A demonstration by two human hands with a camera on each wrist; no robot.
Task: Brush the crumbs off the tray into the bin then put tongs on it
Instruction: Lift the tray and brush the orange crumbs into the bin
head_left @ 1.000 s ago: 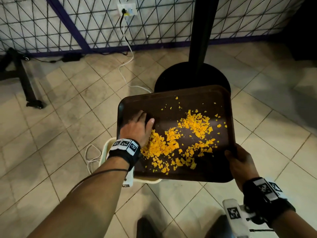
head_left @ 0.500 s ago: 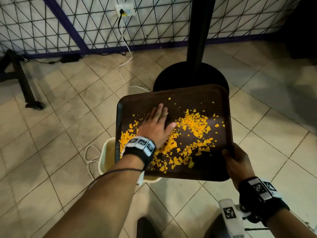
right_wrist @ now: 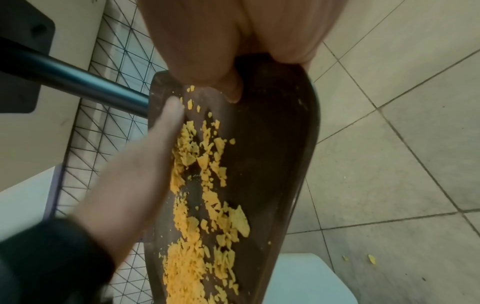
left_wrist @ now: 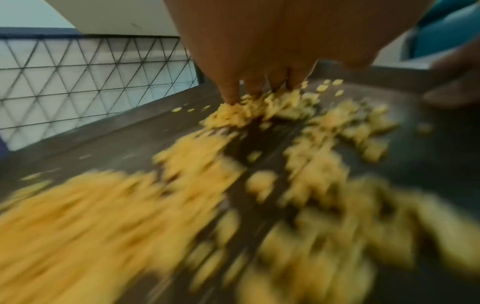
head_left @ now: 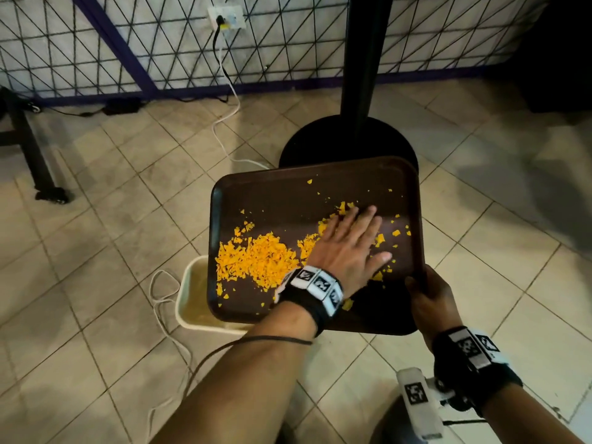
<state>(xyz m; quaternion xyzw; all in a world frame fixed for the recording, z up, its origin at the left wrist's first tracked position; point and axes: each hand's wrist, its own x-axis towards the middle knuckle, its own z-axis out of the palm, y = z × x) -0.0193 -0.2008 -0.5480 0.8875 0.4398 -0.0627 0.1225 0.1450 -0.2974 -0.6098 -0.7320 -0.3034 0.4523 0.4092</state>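
Here the brushing step is under way. The left hand (head_left: 349, 248) lies flat on the tray (head_left: 288, 193), fingers straight and spread, pressed down among the crumbs (head_left: 256, 257) at the side nearest the right hand (head_left: 429, 296). That right hand grips the tray's near corner, thumb over the rim and fingers curled beneath, holding it up above the floor (head_left: 96, 219). The bin (head_left: 189, 296) stands on the floor below the tray's far-left edge, away from the gripping hand.

Judging from this, the next move calls for a sweep of the flat palm away from the right hand toward the edge over the bin, with the tray tipped that way so pieces fall inside, not on the tiles. Tongs are not in view.

The crumbs are bright orange-yellow flakes of uneven size, heaped thickest just left of the left wrist, with loose specks scattered beyond the fingertips. The tray is dark brown, rectangular, with rounded corners and a low raised rim.
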